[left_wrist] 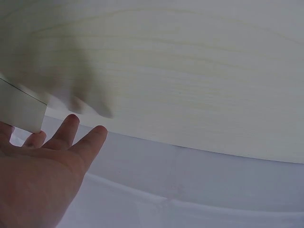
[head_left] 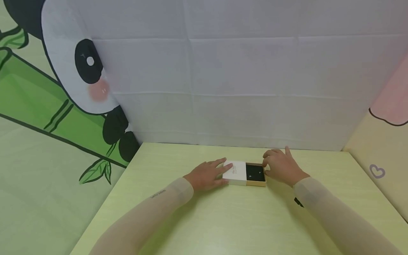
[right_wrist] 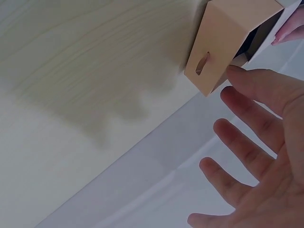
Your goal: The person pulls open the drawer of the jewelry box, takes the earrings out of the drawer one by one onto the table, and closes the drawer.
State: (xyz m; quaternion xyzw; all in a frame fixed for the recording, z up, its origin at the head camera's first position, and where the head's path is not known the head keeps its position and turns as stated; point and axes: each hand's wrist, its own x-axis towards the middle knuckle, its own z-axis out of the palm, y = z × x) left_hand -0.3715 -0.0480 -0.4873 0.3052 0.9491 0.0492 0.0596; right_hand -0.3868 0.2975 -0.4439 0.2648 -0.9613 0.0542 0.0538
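White cloth [head_left: 239,71]: creased, hanging from 9 to 3 o'clock beyond the table's far edge.
Panda drawing [head_left: 60,60]: on the wall toward 10 o'clock from you.
Table [head_left: 242,219]: pale yellow, wood-grained, spread before you.
Your left hand [head_left: 207,175]: at the box's 9 o'clock end, fingers extended and spread, one lying across the top.
Your right hand [head_left: 282,168]: at the 3 o'clock end; thumb touches the drawer's rim, index beside it, others spread; you cannot tell whether they pinch.
White cover [head_left: 235,177]: the box's outer part, lying at 12 o'clock near the table's far edge, between your hands.
Drawer [head_left: 256,183]: tan, partly out of the cover toward 3 o'clock.
Black surface [head_left: 255,172]: inside the drawer, with small light stars.
Slot [right_wrist: 203,64]: in the drawer's end face.
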